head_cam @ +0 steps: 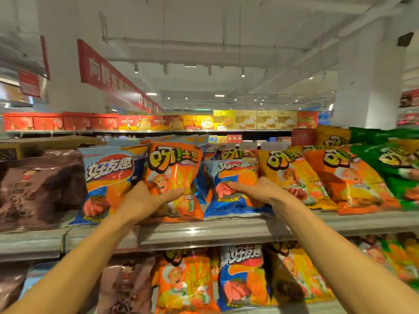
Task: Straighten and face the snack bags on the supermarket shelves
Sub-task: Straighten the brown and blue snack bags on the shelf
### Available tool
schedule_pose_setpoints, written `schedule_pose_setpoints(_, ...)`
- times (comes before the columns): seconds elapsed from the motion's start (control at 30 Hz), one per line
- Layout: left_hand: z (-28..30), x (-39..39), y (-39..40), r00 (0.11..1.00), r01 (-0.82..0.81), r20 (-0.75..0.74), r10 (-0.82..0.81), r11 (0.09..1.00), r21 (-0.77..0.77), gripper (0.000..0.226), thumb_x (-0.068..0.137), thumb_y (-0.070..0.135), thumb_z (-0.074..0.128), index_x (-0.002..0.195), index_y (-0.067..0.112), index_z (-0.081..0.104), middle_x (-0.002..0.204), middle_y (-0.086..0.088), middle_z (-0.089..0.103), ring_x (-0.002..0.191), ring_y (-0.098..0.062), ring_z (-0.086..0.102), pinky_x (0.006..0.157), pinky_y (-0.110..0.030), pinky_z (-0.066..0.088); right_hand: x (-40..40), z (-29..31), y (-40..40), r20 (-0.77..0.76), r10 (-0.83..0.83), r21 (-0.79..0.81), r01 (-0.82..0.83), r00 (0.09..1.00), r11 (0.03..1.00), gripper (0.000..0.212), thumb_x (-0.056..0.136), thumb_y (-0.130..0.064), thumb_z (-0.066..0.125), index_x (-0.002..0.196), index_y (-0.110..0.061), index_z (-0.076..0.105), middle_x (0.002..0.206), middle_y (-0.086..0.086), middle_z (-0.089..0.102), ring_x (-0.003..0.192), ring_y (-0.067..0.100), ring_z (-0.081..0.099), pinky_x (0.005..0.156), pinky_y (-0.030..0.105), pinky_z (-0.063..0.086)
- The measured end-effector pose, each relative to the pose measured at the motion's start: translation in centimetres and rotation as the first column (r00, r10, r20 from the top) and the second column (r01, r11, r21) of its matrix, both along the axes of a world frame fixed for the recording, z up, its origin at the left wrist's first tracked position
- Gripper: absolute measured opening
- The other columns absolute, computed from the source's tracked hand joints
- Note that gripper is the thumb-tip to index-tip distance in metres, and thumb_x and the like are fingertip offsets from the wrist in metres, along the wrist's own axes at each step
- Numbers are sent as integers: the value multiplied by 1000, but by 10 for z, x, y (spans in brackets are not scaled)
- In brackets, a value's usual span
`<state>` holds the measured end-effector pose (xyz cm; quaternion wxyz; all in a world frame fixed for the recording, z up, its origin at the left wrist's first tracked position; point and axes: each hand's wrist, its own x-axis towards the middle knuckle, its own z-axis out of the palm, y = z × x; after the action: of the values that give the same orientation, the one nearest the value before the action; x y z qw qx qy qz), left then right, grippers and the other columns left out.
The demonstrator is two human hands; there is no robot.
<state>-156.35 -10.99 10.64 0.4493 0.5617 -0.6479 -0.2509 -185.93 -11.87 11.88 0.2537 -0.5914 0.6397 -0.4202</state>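
An orange snack bag (pixel 173 171) stands upright at the front of the upper shelf (pixel 204 232), between two blue bags. My left hand (pixel 147 200) grips its lower left side, thumb across the front. My right hand (pixel 256 189) rests on the blue bag (pixel 235 180) to the right, fingers lying over its front and pointing left. Another blue bag (pixel 106 177) stands left of the orange one. Yellow-orange bags (pixel 292 175) and darker orange bags (pixel 347 177) lean in rows to the right.
Dark brown bags (pixel 38 186) fill the shelf's left end and green bags (pixel 399 168) the right end. The lower shelf holds more orange (pixel 186 282), blue (pixel 243 275) and brown bags. Boxed goods line a far shelf (pixel 158 122).
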Motion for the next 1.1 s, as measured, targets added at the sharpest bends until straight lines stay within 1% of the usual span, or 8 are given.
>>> schedule_pose_setpoints(0.13, 5, 1, -5, 999, 19, -51, -14, 994, 107, 45, 63, 57, 85, 84, 20, 70, 59, 17, 70, 53, 7, 64, 42, -12, 44, 5, 1, -11, 25, 88, 81, -89, 996, 993, 60, 66, -64, 85, 91, -15, 60, 77, -1, 65, 62, 14, 55, 54, 23, 44)
schedule_pose_setpoints(0.33, 6, 1, -2, 996, 15, -91, -3, 991, 131, 50, 59, 60, 84, 89, 22, 70, 66, 24, 71, 59, 1, 67, 44, -10, 42, 10, 1, -5, 23, 64, 0, -64, 998, 998, 51, 69, -50, 90, 68, -21, 47, 44, -10, 50, 36, 4, 46, 40, 17, 35)
schedule_pose_setpoints(0.43, 5, 0, -1, 993, 18, -120, -6, 995, 99, 54, 54, 58, 87, 88, 19, 73, 70, 17, 74, 64, -1, 68, 55, -17, 43, 11, 0, 4, 19, 30, -169, -26, 999, 985, 44, 71, -43, 90, 72, -17, 56, 59, -4, 58, 50, 11, 51, 50, 25, 41)
schedule_pose_setpoints(0.53, 9, -5, -2, 990, 33, -142, -26, 998, 47, 55, 47, 59, 86, 85, 21, 73, 71, 19, 74, 65, -2, 68, 57, -19, 44, 3, 5, 15, -21, -34, -307, 26, 999, 951, 45, 74, -39, 89, 58, -19, 53, 51, -9, 56, 47, 9, 52, 52, 27, 41)
schedule_pose_setpoints(0.77, 9, -52, -18, 958, 85, -270, -96, 995, -53, 63, 51, 54, 91, 102, 24, 70, 94, 8, 74, 88, -13, 69, 69, -28, 51, -44, 13, 49, 22, -212, -424, 201, 977, 883, 50, 75, -45, 87, 67, -4, 58, 64, 13, 63, 58, 24, 55, 60, 42, 46)
schedule_pose_setpoints(0.87, 6, -85, -25, 958, 149, -239, -156, 988, -47, 55, 56, 53, 91, 98, 25, 70, 90, 9, 76, 84, -11, 70, 63, -25, 50, -66, 4, 61, 64, -273, -419, 274, 960, 866, 46, 74, -47, 87, 74, -5, 69, 73, 8, 71, 70, 26, 65, 67, 41, 53)
schedule_pose_setpoints(1.0, 3, -125, -34, 953, 227, -201, -227, 974, -23, 45, 59, 47, 92, 86, 19, 70, 69, 9, 74, 68, -13, 71, 53, -21, 51, -86, -8, 75, 89, -288, -444, 296, 954, 845, 35, 77, -42, 86, 64, -17, 66, 55, -10, 64, 53, 9, 60, 49, 23, 41)
schedule_pose_setpoints(1.1, 0, -146, -39, 958, 249, -144, -247, 968, -6, 49, 58, 50, 92, 86, 19, 66, 69, 8, 67, 64, -11, 64, 54, -23, 49, -92, -14, 83, 131, -242, -467, 275, 961, 840, 32, 76, -39, 87, 68, -16, 67, 62, -6, 69, 59, 13, 65, 59, 32, 49)
